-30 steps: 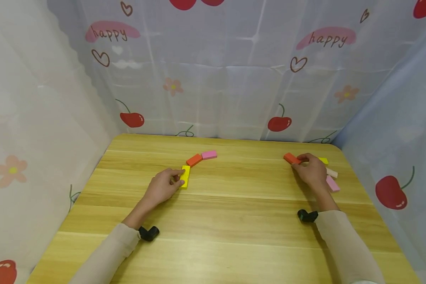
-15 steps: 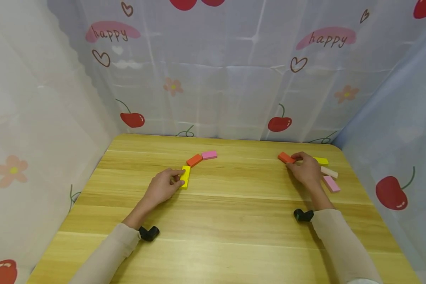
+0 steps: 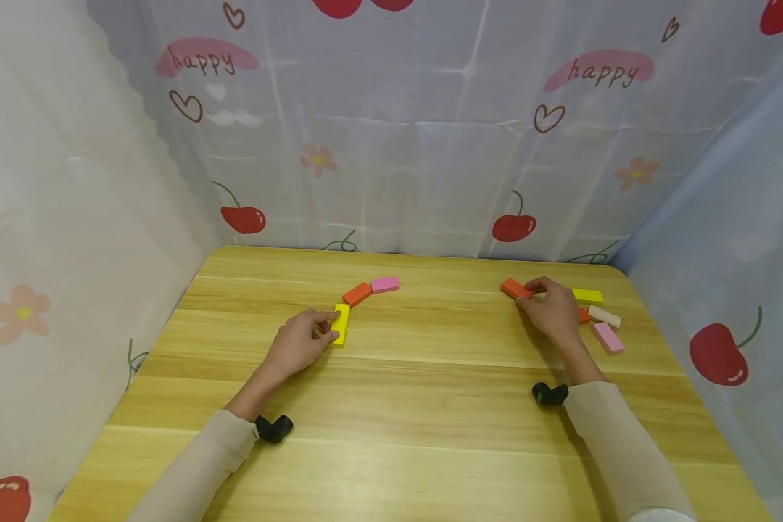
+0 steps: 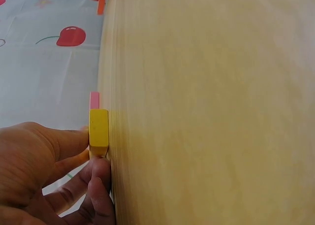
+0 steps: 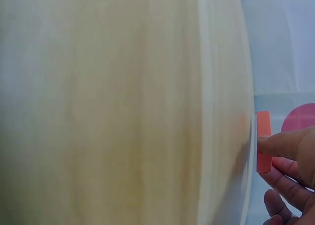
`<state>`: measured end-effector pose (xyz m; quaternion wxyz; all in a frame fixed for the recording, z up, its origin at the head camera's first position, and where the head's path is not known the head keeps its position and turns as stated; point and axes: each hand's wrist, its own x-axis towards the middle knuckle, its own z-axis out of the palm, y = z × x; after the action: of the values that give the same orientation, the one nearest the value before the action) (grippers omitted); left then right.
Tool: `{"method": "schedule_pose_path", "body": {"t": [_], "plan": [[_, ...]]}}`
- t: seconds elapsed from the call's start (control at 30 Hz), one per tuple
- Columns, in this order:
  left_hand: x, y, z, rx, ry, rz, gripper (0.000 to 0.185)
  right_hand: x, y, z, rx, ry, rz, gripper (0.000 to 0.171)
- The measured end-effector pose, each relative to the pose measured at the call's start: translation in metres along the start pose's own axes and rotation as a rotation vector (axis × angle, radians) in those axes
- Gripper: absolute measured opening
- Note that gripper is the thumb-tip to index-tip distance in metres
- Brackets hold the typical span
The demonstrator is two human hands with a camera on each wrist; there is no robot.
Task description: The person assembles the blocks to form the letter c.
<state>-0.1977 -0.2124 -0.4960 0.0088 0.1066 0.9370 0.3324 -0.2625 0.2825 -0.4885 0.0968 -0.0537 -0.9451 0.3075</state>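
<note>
At the left-centre of the table, my left hand (image 3: 300, 341) pinches a yellow block (image 3: 341, 325) between thumb and fingers; the left wrist view shows the same yellow block (image 4: 99, 129) end-on. Just beyond it lie an orange block (image 3: 357, 294) and a pink block (image 3: 385, 285), set end to end in a curve. Over on the right, my right hand (image 3: 551, 308) holds another orange block (image 3: 514, 288) by one end. The right wrist view has this orange block (image 5: 264, 141) between thumb and fingers; whether it touches the table I cannot tell.
Beside the right hand lie a yellow block (image 3: 589, 296), a cream block (image 3: 605, 316), a pink block (image 3: 607, 338) and a partly hidden orange block (image 3: 583, 316). Patterned curtains (image 3: 391, 181) border the wooden table (image 3: 417, 435) at the back and sides.
My right hand has moved left with its orange block, away from the other blocks, uncovering more of them. My left hand and the yellow block have stayed put.
</note>
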Motion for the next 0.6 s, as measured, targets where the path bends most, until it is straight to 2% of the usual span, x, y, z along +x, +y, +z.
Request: {"method": "schedule_pose_path", "body": {"t": [0.6], "plan": [[0.0, 0.0, 0.0, 0.002, 0.006, 0.0, 0.045, -0.001, -0.015, 0.011, -0.017, -0.038, -0.022, 0.035]]}}
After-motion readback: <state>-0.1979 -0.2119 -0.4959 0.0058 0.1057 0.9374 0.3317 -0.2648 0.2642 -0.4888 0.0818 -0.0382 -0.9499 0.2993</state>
